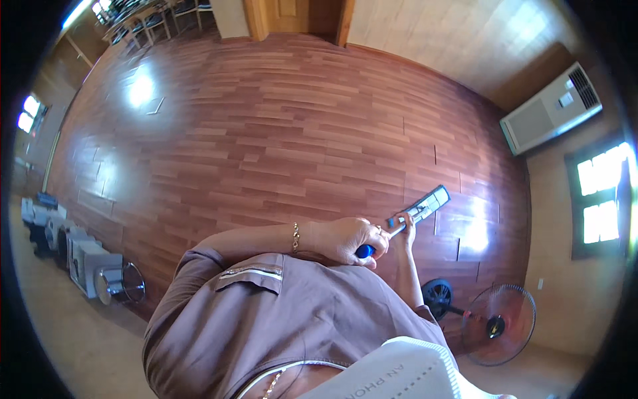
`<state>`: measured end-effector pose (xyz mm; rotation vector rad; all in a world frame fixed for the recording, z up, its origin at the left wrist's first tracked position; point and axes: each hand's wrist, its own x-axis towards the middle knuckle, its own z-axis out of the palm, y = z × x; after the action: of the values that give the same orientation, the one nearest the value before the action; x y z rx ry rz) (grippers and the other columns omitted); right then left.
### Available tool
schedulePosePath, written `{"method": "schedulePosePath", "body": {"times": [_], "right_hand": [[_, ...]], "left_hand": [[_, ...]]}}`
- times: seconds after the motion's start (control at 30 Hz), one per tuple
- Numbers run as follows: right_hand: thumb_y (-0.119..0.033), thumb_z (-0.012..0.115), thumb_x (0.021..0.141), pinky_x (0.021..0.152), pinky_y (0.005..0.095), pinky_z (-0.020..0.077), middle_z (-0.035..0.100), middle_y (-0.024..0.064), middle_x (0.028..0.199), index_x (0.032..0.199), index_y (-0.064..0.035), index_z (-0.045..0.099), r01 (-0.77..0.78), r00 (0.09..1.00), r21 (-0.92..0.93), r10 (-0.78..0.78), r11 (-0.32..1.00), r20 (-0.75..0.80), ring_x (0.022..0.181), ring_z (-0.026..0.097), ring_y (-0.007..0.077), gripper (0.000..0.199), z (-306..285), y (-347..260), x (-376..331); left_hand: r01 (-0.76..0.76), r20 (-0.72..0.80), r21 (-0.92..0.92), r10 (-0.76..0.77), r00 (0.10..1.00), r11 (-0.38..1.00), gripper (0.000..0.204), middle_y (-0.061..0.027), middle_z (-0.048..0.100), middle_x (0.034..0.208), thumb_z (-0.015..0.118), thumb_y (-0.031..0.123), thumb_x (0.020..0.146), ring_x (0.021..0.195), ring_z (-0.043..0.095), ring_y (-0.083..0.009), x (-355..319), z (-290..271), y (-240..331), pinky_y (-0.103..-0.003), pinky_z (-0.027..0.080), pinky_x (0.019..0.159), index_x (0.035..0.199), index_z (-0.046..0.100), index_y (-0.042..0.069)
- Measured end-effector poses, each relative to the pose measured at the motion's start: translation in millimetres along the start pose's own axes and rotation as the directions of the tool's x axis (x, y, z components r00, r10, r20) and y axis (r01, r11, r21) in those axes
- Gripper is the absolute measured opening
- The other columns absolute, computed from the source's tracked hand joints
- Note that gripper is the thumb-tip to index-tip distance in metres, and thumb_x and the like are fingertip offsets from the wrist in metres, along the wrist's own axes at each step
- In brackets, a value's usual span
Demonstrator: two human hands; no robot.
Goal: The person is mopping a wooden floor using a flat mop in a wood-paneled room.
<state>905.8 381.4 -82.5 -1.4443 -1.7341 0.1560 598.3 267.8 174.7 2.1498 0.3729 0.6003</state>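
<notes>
Fingers of both hands [345, 239] [407, 226] clenched on mop handle [380, 241]; mop head [425, 205] on floor [266, 133]

bright daylight | window [601, 199] glare on floor [299, 133] | fisheye-bent, dark rim

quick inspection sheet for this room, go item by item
surface: red-brown wood plank floor, glossy, with window glare patches
job's things: flat mop with grey head on the floor, blue end of the handle at the hands
clutter: grey boxes and a round metal item along the left wall
grippers: left hand closed on the handle top; right hand closed lower on it
cables: nothing seen
surroundings: standing fan lower right, white air-conditioner cabinet, bright windows, chairs far back
</notes>
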Motion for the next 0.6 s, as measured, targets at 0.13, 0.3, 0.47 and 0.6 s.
{"method": "schedulePosePath", "body": {"times": [0.13, 0.3, 0.47, 0.6], "right_hand": [[-0.018, 0.076, 0.069, 0.093, 0.0428, 0.0452, 0.057, 0.0142, 0.115, 0.104, -0.0103, 0.059, 0.169, 0.985, -0.189, -0.17, 0.967, 0.014, 0.113, 0.051, 0.0324, 0.04, 9.9, 63.2, 11.4], [-0.041, 0.077, 0.07, 0.085, 0.0516, 0.0472, 0.053, 0.0109, 0.118, 0.111, -0.0195, 0.056, 0.0, 0.955, -0.301, 0.089, 0.953, 0.283, 0.113, 0.048, 0.0387, 0.051, 12.2, 27.8, 37.7], [-0.046, 0.08, 0.065, 0.086, 0.0426, 0.0474, 0.06, 0.0096, 0.104, 0.092, -0.0139, 0.062, 0.324, 0.834, 0.01, -0.291, 0.946, 0.47, 0.102, 0.055, 0.0333, 0.045, 32.3, 40.0, 62.3], [-0.037, 0.083, 0.063, 0.087, 0.0405, 0.0475, 0.062, 0.0084, 0.102, 0.091, -0.0136, 0.061, 0.369, 0.759, 0.134, -0.382, 0.92, 0.527, 0.105, 0.056, 0.0306, 0.043, 64.4, 50.6, 80.7]], "left_hand": [[0.051, -0.16, 0.084, -0.038, 0.986, 0.995, 0.017, -0.0079, 0.065, 0.106, 0.074, 0.016, 0.078, 0.104, 0.059, -0.0287, 9.2, 45.7, -4.0, -0.04, 0.044, 0.091, 0.083, 0.06, 0.006], [0.157, -0.476, 0.129, -0.078, 0.876, 0.979, 0.017, -0.0063, 0.066, 0.103, 0.074, 0.017, 0.079, 0.109, 0.059, -0.0254, 20.9, 108.2, -23.6, -0.041, 0.045, 0.089, 0.086, 0.061, 0.009], [0.303, -0.66, 0.281, -0.046, 0.75, 0.91, 0.016, -0.0048, 0.067, 0.101, 0.074, 0.019, 0.08, 0.109, 0.06, -0.0237, 45.4, 155.7, -9.6, -0.039, 0.043, 0.089, 0.084, 0.061, 0.01], [0.401, -0.712, 0.403, 0.007, 0.702, 0.823, 0.016, -0.0027, 0.066, 0.094, 0.075, 0.02, 0.077, 0.097, 0.063, -0.0198, 81.0, 174.6, -25.5, -0.037, 0.041, 0.09, 0.08, 0.063, 0.011]]}}
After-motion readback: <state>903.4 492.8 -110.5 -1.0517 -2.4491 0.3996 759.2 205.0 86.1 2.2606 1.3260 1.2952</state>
